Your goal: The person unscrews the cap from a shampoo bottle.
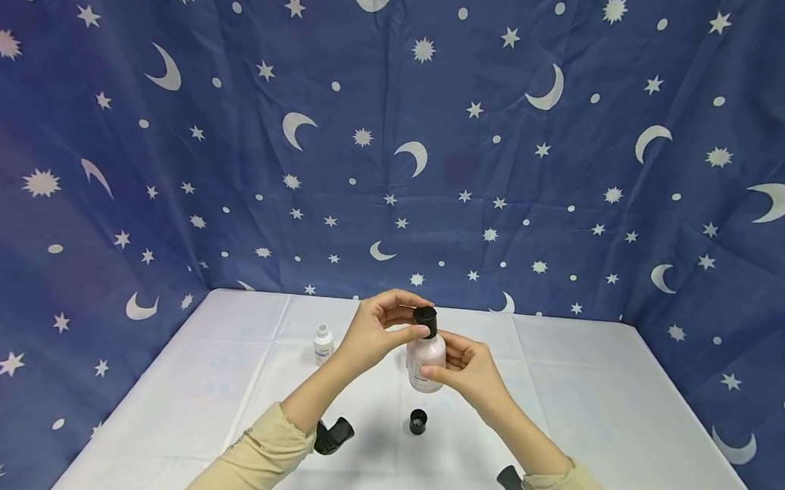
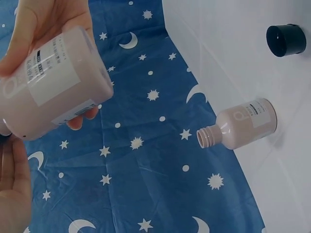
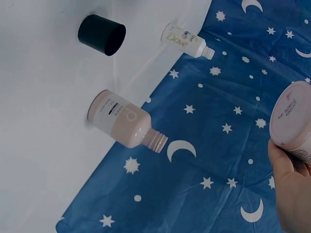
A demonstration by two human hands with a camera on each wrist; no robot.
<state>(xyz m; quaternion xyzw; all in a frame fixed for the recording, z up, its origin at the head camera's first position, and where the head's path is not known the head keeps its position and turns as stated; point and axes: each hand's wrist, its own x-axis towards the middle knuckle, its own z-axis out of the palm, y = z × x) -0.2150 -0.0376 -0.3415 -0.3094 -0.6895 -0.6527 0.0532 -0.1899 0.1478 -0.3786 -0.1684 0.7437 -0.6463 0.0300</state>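
Observation:
A pale pink bottle with a black cap is held up above the table, slightly tilted. My left hand pinches the cap between thumb and fingers. Around the bottle's body my right hand curls, thumb in front. Printed lettering shows on the bottle's base in the right wrist view. Another pink bottle, uncapped with its threaded neck bare, stands on the table; the held bottle mostly hides it in the head view. A loose black cap lies nearer, its hollow side up.
At the left stands a small white Dove bottle, also uncapped. A white cloth covers the table. Blue curtain with moons and stars hangs behind and along both sides. Dark wrist mounts sit below the forearms.

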